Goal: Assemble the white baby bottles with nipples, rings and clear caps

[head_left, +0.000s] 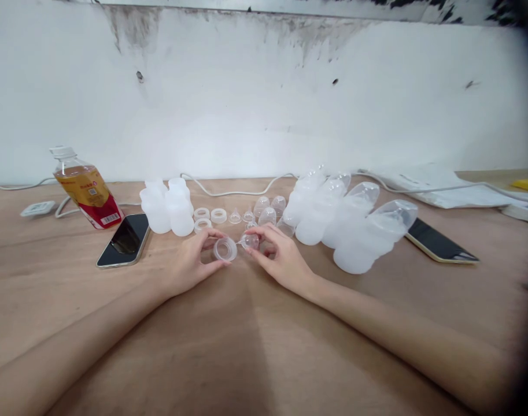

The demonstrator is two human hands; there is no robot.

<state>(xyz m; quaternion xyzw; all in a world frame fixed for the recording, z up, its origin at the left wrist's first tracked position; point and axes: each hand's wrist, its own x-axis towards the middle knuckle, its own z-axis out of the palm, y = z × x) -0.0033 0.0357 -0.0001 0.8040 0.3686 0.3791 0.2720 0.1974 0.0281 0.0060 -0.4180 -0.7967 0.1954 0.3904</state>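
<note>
Two bare hands at work over a brown table point(246, 335), all places being given relative to the held ring. Nearest, the two forearms converge from either side of the held ring. The left hand point(198, 260) grips the held ring point(233, 250), a translucent collar, with the thumb below it and the fingers above. Immediately right of the held ring, the right hand point(285, 260) pinches a clear teat point(250, 241) between thumb and fingertips, the narrow tip pointing toward the held ring; whether the two touch cannot be made out. Well left of the held ring lies a dark-screened phone point(124, 241); well to its right stand capped bottles point(354, 248), frosted bodies under clear domes, and, farther right, a second phone point(441, 244). Just beyond the held ring, slightly left, are loose rings point(218, 220); beyond and slightly right, loose teats point(235, 218) and domed caps point(268, 216). Beyond and left stand frosted bottles point(180, 216) and, farther left, a drink bottle point(90, 193) with a red-and-yellow label. Farthest beyond the held ring run a white cable point(233, 194) and a stained white wall point(246, 98)
</note>
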